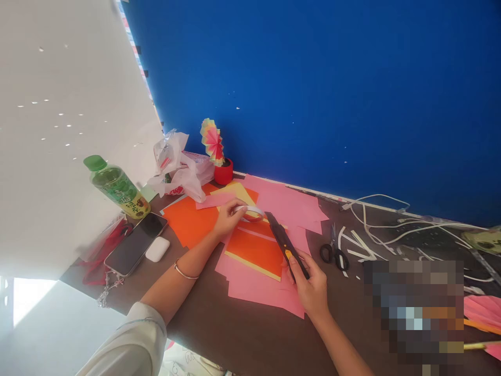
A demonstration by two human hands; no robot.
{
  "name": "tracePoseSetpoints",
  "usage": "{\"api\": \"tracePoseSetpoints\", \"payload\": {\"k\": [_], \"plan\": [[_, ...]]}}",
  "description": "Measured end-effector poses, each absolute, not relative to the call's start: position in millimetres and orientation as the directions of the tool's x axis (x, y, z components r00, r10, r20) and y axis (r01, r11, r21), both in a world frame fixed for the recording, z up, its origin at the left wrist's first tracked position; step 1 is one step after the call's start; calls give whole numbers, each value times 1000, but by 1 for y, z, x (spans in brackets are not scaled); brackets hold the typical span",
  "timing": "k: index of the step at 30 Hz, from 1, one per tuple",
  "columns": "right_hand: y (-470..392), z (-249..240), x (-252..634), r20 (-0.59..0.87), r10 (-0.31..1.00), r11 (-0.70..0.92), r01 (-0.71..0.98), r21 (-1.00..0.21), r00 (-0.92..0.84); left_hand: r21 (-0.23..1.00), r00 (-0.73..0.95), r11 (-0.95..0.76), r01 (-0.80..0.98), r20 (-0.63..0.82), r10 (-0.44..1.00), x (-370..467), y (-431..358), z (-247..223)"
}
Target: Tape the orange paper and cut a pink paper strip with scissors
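Note:
My left hand point(230, 215) pinches a roll of white tape point(250, 210) above the papers, its ring seen at a slant. In my right hand point(311, 282) is a black box cutter point(282, 237) with a yellow slider, its tip pointing up and left, close to the tape roll. Whether the tip touches the tape I cannot tell. Below both hands lies an orange sheet point(256, 253) with yellow edges, on top of several pink sheets point(258, 292). Another orange sheet point(183, 216) lies to the left, beside a yellow sheet point(239, 193).
Scissors point(334, 253) and white paper strips point(362, 245) lie at right, near white cables point(376, 235). On the left are a phone point(136, 243), a white earbud case point(157, 249) and a tilted-looking green-capped bottle point(117, 185). Behind stand a plastic bag point(178, 164) and a red pot point(223, 172) with a paper flower.

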State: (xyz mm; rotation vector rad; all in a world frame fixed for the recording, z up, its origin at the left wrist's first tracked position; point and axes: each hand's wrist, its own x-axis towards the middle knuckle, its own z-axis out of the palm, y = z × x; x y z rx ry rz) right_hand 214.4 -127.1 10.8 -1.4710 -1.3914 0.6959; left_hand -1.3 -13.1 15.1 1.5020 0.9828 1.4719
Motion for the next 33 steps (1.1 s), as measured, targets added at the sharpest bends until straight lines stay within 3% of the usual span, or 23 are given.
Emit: {"api": "tracePoseSetpoints", "payload": {"k": [4,11,25,33], "plan": [[-130,9,216,84,990,37,366,-930,114,941,35,-336,-44,338,941,-3,-14,14],[-133,9,215,127,989,84,417,-905,77,952,-9,-298,69,299,954,0,-14,13],[-138,18,210,154,987,120,433,-893,45,968,-115,-237,82,245,963,-1,-14,17],[-138,20,208,123,987,65,443,-894,104,965,-13,-229,127,233,972,-3,-13,15]]}}
